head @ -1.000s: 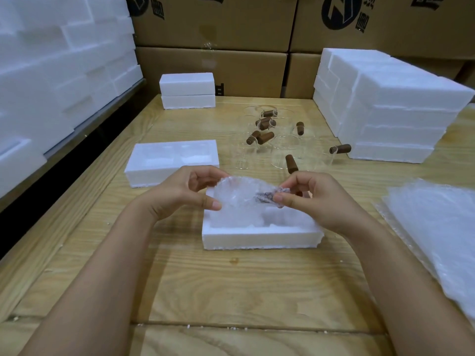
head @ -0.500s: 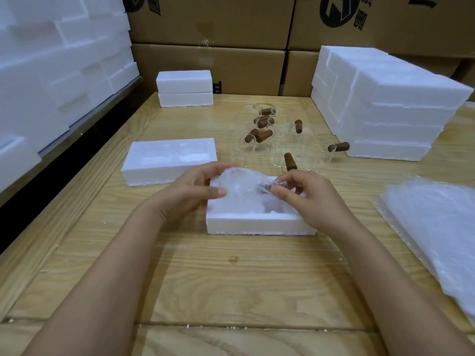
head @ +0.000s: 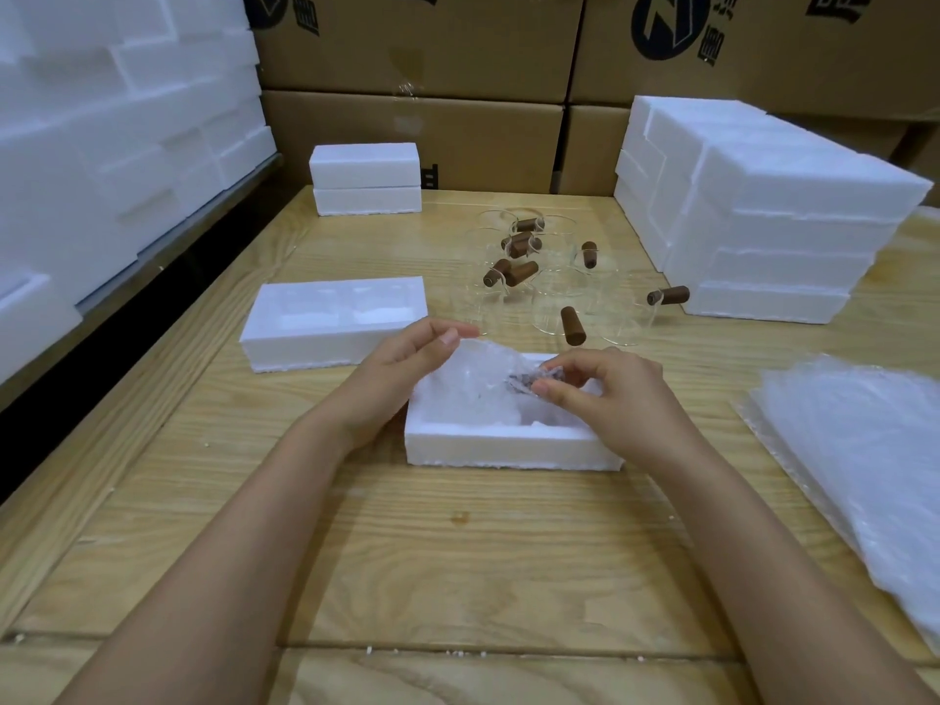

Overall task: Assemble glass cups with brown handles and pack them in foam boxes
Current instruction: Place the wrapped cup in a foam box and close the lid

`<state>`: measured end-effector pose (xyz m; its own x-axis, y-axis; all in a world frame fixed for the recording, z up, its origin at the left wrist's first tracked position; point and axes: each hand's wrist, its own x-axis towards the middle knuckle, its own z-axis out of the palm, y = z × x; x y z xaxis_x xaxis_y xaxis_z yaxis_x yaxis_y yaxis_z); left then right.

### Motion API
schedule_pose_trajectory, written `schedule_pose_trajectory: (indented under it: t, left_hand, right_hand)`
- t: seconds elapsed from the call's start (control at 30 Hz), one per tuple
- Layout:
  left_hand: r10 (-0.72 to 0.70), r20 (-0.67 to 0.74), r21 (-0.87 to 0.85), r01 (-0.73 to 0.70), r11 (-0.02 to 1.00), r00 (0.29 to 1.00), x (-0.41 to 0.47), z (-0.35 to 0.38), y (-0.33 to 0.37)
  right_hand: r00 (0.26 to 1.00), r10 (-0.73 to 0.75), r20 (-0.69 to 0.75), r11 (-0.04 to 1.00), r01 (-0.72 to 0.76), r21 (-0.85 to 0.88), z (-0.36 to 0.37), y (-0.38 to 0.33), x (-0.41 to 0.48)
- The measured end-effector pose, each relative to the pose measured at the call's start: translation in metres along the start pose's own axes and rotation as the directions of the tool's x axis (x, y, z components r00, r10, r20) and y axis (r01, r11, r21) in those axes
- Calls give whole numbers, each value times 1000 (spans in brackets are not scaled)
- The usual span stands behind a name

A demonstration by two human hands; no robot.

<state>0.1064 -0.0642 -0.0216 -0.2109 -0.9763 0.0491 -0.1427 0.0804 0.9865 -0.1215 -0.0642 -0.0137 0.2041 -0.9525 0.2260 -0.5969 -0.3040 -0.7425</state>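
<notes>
Left hand (head: pixel 402 371) on head view: thumb and forefinger curl onto the upper-left edge of the wrapped cup (head: pixel 475 386), looks like a light pinch on the wrap. Right hand (head: pixel 615 399) pinches the wrap at the dark handle end, fingertips (head: pixel 547 381) closed on it. Both hands loaded, neither free.

Wrapped cup sits low over the left cavity of the open foam box (head: pixel 508 445). Can't tell if its base touches the cavity floor, as the wrap hides it. Right cavity looks unfilled, partly covered by the right hand.

Step, by my read: packing, seating one bubble-wrapped cup into the box. Assembly of this cup is done.

Next move calls for pushing it straight down into the cavity with the handle lined up so it doesn't ride on the foam rim, then letting go with both hands. Glass under wrap: gentle pressure only.

Rest of the view:
- loose cups (head: pixel 559 297) with brown handles grouped behind the box, not wrapped
- second foam tray (head: pixel 330 318) to the left
- bubble-wrap sheets (head: pixel 859 450) at right
- foam stack (head: pixel 763 216) far right
- closed foam box (head: pixel 366 180) at the back

Plenty of cups left, so the task is early to midway.
</notes>
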Motion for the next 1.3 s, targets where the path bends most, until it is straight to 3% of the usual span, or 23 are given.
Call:
schedule_pose_trajectory:
  t: [0.17,0.3,0.57,0.67,0.73,0.77,0.83,0.9,0.97,1.03,1.2,1.3]
  left_hand:
    - [243,51,293,-247,924,969,-4,-1,10]
    - [284,113,477,-303,825,952,-2,2,7]
    - [250,68,448,-253,858,966,-1,3,2]
    - [271,16,316,-262,912,962,-4,-8,10]
    - [325,-153,367,-252,896,933,-6,-26,12]
    - [363,-294,444,-210,871,884,-6,-39,10]
    - [372,-626,513,3,859,685,-8,-68,-1]
    - [132,-857,303,281,911,499,-9,-93,-12]
    - [-117,-906,127,524,842,408,-11,-105,-21]
    - [-119,-908,163,600,783,403,-12,-102,-24]
    - [42,-892,319,562,763,450,-6,-94,-22]
    - [79,-911,315,563,764,404,-6,-93,-20]
  right_hand:
    - [999,35,25,998,-37,49,-4,2,1]
    - [999,-46,23,999,47,-9,2,-2,-1]
    - [997,-65,29,993,67,-98,3,1,0]
    - [999,-30,18,999,29,25,2,1,0]
    - [1000,3,-29,986,2,164,-1,1,1]
    - [998,16,-64,976,-1,218,-3,0,2]
    - [991,43,-125,953,-3,304,-5,0,3]
    - [984,69,-162,930,-4,367,-5,0,4]
    - [977,87,-193,922,-5,388,-5,1,5]
    - [969,111,-222,922,-17,388,-6,2,5]
    - [948,153,-278,927,-41,372,-8,4,5]
    - [941,161,-299,930,-43,366,-8,2,5]
